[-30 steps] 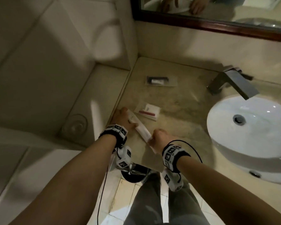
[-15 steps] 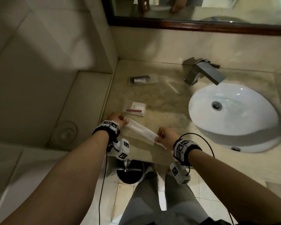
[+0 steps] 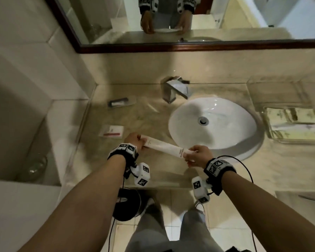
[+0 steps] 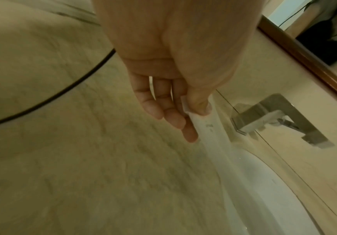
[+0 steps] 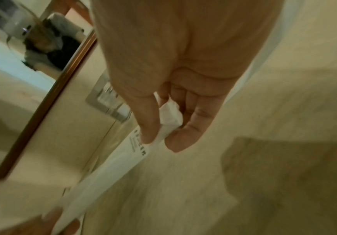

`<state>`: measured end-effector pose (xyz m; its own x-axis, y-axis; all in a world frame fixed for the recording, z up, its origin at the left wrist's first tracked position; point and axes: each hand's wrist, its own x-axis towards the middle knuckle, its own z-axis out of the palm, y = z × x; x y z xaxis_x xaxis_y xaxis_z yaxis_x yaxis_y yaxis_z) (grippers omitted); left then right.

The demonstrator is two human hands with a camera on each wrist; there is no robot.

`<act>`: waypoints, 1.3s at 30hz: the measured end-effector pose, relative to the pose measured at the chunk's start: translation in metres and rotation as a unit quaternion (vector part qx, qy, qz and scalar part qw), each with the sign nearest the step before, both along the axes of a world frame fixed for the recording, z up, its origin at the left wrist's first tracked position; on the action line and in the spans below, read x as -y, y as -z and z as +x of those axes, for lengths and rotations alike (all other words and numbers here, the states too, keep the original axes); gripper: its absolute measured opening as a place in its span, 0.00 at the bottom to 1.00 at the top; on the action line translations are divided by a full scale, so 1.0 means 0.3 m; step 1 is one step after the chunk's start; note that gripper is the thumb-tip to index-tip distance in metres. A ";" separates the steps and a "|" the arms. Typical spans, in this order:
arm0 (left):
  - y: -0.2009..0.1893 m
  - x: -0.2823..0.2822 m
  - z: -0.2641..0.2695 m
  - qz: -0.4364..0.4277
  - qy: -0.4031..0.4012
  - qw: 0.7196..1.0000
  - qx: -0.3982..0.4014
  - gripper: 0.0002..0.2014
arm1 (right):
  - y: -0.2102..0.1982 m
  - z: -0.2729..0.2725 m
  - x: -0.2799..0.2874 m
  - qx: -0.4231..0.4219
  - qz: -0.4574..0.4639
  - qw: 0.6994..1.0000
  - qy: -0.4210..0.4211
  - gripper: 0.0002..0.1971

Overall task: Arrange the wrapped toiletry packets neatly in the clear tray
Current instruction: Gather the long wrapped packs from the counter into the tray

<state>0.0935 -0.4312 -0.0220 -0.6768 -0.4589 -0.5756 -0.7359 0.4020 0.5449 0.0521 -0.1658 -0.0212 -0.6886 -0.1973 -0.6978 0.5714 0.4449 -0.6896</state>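
Packets: one long point(image 3: 164, 147) in two hands, two on counter point(image 3: 144, 120).

The long packet point(image 3: 165, 146) is white with small dark print and a reddish mark near one end. The tabletop point(image 3: 138, 122) is beige, veined marble. The basin point(image 3: 225, 128) is glossy white. A flat packet point(image 3: 113, 131) is white with a red stripe. Wristbands point(image 3: 219, 165) carry black-and-white square markers.

clear tray point(image 3: 296, 140) cut off at right, its packets point(image 3: 293, 124) blurred
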 end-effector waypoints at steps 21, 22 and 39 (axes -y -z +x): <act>-0.072 -0.667 -0.230 0.078 -0.005 0.996 -0.032 0.10 | -0.023 -0.285 -0.660 -0.015 -0.036 0.983 0.180 0.16; -0.067 -0.670 -0.243 0.079 0.000 0.996 -0.032 0.10 | -0.024 -0.290 -0.670 -0.024 -0.022 0.983 0.179 0.15; -0.049 -1.014 -0.601 0.132 0.060 0.989 0.000 0.07 | -0.047 -0.541 -1.047 -0.182 0.162 0.956 0.165 0.07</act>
<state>-0.0868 -0.1270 -0.0073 -0.7180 -0.2085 -0.6641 -0.6908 0.3309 0.6429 -0.1103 0.1483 -0.0072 -0.8851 0.2582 -0.3871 0.4653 0.5066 -0.7259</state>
